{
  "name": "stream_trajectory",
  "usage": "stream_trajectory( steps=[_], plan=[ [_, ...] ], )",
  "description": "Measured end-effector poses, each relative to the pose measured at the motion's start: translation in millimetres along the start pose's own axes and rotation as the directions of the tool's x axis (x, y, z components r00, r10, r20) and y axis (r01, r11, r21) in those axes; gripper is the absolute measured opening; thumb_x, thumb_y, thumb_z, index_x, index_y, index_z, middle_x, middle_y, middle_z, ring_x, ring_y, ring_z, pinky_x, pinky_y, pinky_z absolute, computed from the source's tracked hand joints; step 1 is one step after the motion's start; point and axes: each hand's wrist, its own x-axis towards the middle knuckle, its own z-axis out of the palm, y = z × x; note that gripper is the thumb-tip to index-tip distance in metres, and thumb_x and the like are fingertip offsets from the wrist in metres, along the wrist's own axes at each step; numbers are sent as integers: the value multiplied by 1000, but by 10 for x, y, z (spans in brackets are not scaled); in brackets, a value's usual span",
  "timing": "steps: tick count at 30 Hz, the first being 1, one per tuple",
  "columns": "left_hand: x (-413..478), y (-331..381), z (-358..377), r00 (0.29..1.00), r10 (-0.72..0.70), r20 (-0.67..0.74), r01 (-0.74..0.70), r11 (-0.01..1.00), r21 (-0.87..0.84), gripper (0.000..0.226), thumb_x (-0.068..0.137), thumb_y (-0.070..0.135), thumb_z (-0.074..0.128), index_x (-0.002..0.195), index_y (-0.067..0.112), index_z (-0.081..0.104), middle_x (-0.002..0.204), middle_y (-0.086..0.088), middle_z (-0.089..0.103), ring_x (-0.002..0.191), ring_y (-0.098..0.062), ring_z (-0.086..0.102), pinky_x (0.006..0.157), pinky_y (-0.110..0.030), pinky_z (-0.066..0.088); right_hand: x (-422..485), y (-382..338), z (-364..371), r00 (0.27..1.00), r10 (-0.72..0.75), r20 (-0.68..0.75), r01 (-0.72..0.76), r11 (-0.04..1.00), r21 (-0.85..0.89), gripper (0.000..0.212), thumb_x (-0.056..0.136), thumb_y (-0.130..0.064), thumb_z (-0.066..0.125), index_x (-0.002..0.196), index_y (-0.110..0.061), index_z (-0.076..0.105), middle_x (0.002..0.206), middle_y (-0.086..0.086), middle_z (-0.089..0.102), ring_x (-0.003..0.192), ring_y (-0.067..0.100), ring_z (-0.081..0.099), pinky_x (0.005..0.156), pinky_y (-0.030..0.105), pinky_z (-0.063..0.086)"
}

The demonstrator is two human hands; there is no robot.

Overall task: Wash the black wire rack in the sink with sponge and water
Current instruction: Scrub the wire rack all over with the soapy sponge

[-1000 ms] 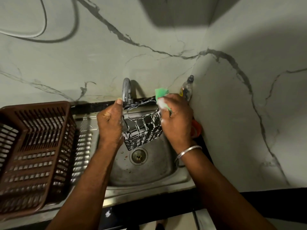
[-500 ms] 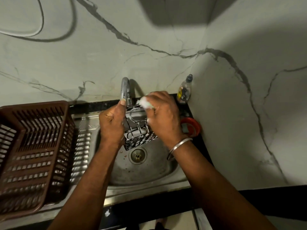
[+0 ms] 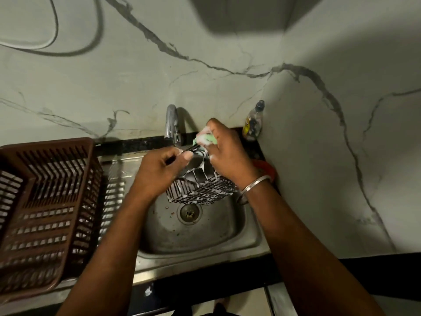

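Sink point(image 3: 205, 236), left hand point(image 3: 157, 172) gripping black wire rack point(image 3: 202, 190), right hand point(image 3: 230, 156) clutching soapy sponge point(image 3: 205, 139), bottle point(image 3: 252, 124) label unreadable

Grips a foamy black wire rack point(image 3: 202, 192) above the stainless steel sink point(image 3: 239, 236) with the left hand point(image 3: 159, 169), thumb and fingers curled round a wire at its top edge. Presses a soapy green sponge point(image 3: 206, 139) against the rack's upper end with the right hand point(image 3: 227, 156), just beside the curved chrome tap point(image 3: 171, 124). Wears a silver metal bangle point(image 3: 255, 184) on the right wrist. Looks down on a brown slatted plastic dish basket point(image 3: 45, 201) left of the sink, and a small clear plastic bottle point(image 3: 252, 124) in the back corner against the marbled wall.
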Motion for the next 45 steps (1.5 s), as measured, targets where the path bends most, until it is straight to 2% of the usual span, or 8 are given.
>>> stream_trajectory(
  steps=[4, 12, 25, 30, 36, 39, 42, 45],
  plan=[
    [17, 50, 3, 991, 50, 124, -35, 992, -120, 28, 102, 29, 66, 89, 4, 68, 68, 0, 67, 57, -8, 57, 57, -22, 47, -18, -124, 114, 991, -134, 26, 137, 978, -156, 25, 82, 14, 62, 96, -7, 60, 97, 5, 66, 82, 9, 52, 69, 3, 34],
    [-78, -38, 111, 997, -19, -80, -9, 939, -344, 26, 102, 32, 64, 80, 18, 67, 62, 2, 64, 54, -12, 53, 53, -24, 45, -344, -107, 172, 932, -340, -128, 304, 923, -235, 31, 91, 5, 52, 119, 7, 66, 128, 20, 65, 122, 31, 62, 106, 39, 53],
    [-39, 11, 198, 945, -200, -259, 39, 854, -518, 52, 93, 53, 69, 83, 3, 76, 73, -13, 75, 60, -23, 62, 55, -26, 49, -611, -103, 108, 905, -418, -79, 369, 864, -341, 18, 77, 0, 65, 95, -2, 68, 105, 13, 65, 100, 30, 56, 84, 44, 49],
    [-119, 68, 196, 946, -154, -284, 27, 914, -405, 46, 90, 48, 70, 56, 22, 54, 44, 8, 51, 37, -5, 44, 43, -16, 41, -341, -71, -62, 840, -62, -539, 22, 996, -81, 7, 91, 4, 68, 95, -1, 67, 96, 8, 67, 86, 21, 60, 75, 36, 50],
    [-94, 8, 205, 940, -134, -314, -8, 910, -415, 60, 94, 53, 59, 58, 6, 49, 46, 5, 45, 40, -10, 37, 41, -18, 34, -340, -333, 230, 939, -283, -194, 270, 958, -92, 13, 91, 2, 73, 104, 1, 76, 106, 10, 71, 99, 21, 65, 87, 31, 56],
    [-132, -36, 202, 935, -188, -300, 36, 894, -446, 92, 85, 75, 63, 80, -17, 58, 69, -28, 61, 61, -27, 54, 58, -23, 50, -326, -305, 226, 948, -258, -187, 248, 966, -76, 8, 89, -3, 73, 95, -1, 77, 99, 6, 71, 92, 19, 65, 82, 36, 56],
    [-141, -67, 178, 914, -282, -293, 78, 828, -555, 62, 75, 81, 73, 68, 20, 77, 80, -25, 64, 73, -27, 57, 75, -38, 52, -302, -296, 253, 948, -307, -82, 299, 949, -100, 12, 87, 2, 72, 95, -3, 78, 102, 5, 71, 97, 18, 64, 90, 32, 55],
    [-126, -69, 152, 901, -289, -325, 60, 823, -564, 55, 82, 69, 73, 59, 22, 58, 68, -7, 48, 62, -20, 42, 68, -27, 52, -228, -167, 173, 952, -249, -176, 222, 962, -159, 15, 86, 5, 70, 97, -2, 77, 99, 5, 70, 93, 19, 63, 84, 37, 56]
  ],
)
